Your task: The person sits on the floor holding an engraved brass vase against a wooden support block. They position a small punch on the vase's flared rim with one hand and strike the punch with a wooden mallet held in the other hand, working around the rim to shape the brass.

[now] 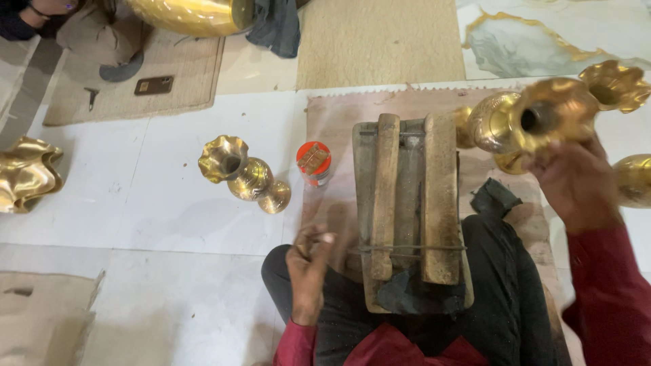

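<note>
At the floor's left edge lies a crumpled brass piece (27,173). Further right a small brass vase (245,176) lies on its side on the white floor, mouth open and, as far as can be seen, empty. Just beside it stands a small jar with an orange lid (313,163), shut, contents hidden. The left hand (308,271), near the wooden work block (407,210) on the person's lap, pinches a thin tool in its fingers (319,238). The right hand (576,179) grips a fluted brass vase (536,118), lifted above the block's right edge, its fingers wrapped around the base. Its dark mouth shows nothing inside. Held one-handed and tilted, it could slip and dent against the block.
</note>
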`<state>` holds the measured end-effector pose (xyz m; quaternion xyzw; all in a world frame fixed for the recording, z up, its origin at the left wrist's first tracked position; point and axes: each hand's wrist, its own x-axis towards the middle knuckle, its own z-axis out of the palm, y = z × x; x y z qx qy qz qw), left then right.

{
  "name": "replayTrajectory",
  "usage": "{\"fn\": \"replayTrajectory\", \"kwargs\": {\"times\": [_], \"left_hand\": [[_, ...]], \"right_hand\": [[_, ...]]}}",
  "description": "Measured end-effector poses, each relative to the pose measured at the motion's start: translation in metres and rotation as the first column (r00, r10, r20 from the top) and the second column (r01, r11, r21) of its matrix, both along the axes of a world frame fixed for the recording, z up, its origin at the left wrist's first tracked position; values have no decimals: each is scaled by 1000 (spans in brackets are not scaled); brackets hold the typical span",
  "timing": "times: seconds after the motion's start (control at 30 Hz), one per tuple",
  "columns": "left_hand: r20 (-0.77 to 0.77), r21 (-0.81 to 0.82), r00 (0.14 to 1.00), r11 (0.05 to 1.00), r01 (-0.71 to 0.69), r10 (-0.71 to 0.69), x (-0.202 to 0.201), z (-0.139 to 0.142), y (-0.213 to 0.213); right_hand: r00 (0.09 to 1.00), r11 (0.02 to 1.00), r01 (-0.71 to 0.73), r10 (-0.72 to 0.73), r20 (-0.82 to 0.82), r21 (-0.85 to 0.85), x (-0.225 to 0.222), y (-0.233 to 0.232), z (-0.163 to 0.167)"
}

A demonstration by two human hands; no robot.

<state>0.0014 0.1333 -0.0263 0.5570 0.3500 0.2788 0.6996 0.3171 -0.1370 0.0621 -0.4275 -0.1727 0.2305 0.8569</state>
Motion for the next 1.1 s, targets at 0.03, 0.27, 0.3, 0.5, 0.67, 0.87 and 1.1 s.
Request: {"fn": "replayTrajectory", "kwargs": {"times": [0.03,0.27,0.3,0.5,0.67,0.87,1.1], "left_hand": [[-5,-69,997,995,74,-74,6,8,-8],[260,-177,813,802,570,-520,54,53,-64],[291,-238,796,765,598,-531,59,53,-69],[400,-340,756,682,647,-518,24,23,-80],[354,-592,840,597,541,-411,-29,-2,-96],[98,-749,958,615,249,-268,-43,-12,-119],[176,-446,903,787,427,-391,-42,2,-107]], "right_hand": [[997,991,60,-55,50,-118,-15,-14,8],[955,705,240,-49,292,-667,-178,-108,-31],[923,718,276,-12,385,-639,-203,-115,-51],[922,802,-388,330,-205,-455,-251,-119,-136],[766,784,-589,466,-442,-195,-262,-113,-158],[826,845,-535,525,-205,11,-243,-107,-153],[623,924,-286,-24,-782,-256,-263,-60,-108]]}}
